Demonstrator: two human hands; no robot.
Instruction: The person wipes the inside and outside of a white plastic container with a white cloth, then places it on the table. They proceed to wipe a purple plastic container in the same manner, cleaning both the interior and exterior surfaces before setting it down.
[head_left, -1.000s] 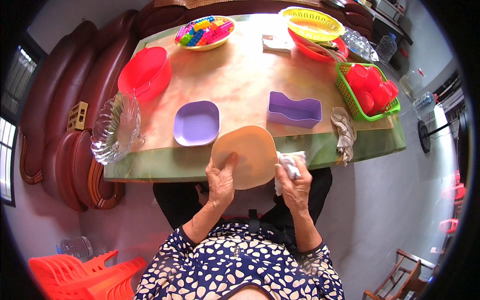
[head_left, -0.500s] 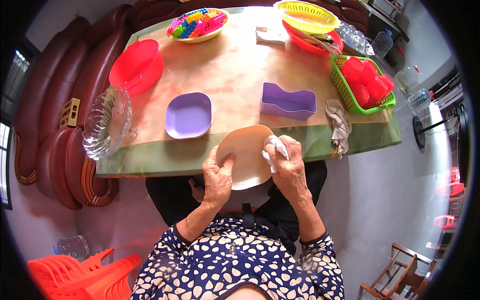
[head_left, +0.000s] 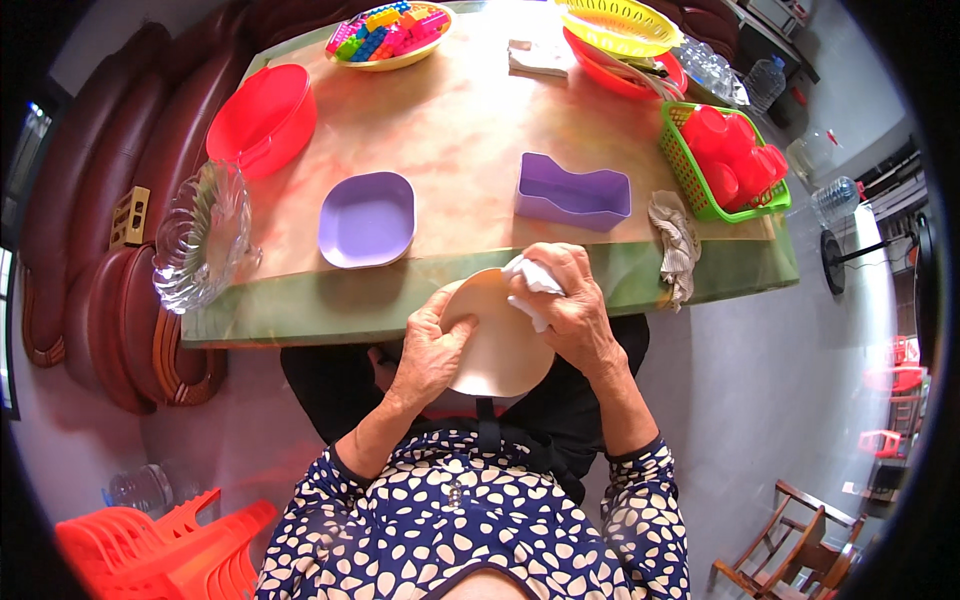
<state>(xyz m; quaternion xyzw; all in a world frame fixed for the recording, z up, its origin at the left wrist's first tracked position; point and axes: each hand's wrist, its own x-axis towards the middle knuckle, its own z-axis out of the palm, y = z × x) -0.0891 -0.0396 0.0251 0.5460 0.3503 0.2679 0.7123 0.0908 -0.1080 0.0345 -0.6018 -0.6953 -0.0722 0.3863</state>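
Observation:
A cream-coloured plate (head_left: 500, 352) is held tilted over my lap, just off the table's near edge. My left hand (head_left: 428, 352) grips its left side, thumb lying across the inner face. In my right hand (head_left: 580, 315) is a bunched white cloth (head_left: 541, 276), pressed against the plate's upper right rim; the fingertips behind it are partly hidden. On the table beyond my hands, a purple plate (head_left: 367, 220) lies to the left and a purple open box (head_left: 577, 203) with a wavy edge stands to the right.
On the table (head_left: 420, 125), a clear glass bowl (head_left: 203, 240) and a red basin (head_left: 262, 118) stand left. A crumpled striped cloth (head_left: 676, 250) and a green basket (head_left: 692, 168) of red cups (head_left: 728, 150) sit right. Toy bricks (head_left: 388, 32) and a yellow colander (head_left: 625, 30) are farther back.
The cream plate has come slightly closer to my body and tilted more steeply. My right hand and the white cloth have shifted to the upper rim. Both hands keep their grip.

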